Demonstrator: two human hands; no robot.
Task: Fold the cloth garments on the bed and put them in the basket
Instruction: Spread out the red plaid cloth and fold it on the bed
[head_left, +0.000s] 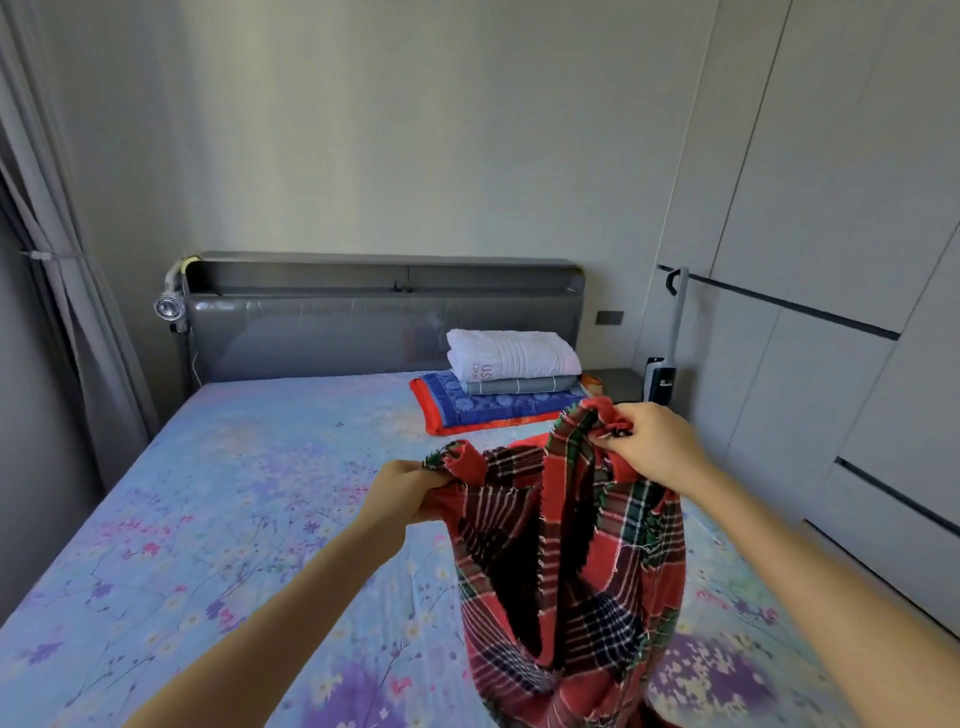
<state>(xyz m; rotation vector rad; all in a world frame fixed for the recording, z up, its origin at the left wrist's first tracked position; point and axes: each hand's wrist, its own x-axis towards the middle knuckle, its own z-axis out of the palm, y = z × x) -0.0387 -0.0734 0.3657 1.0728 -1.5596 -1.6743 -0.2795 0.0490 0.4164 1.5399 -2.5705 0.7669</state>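
Bedroom, floral-sheeted bed (218, 519): a plaid cloth (571, 561) held up for folding.

Left hand (410, 491) and right hand (657, 444) each pinch a top edge of the thin, fray-edged red tartan, which hangs bunched above the mattress. It likely needs spreading flat and its corners finding next. Folded stack (506, 384) sits by the padded headboard (322, 332); no basket shows.

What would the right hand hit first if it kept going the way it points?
The right hand points left and away, gripping the plaid cloth. Beyond it, probably the folded stack near the headboard, though depth is unclear.
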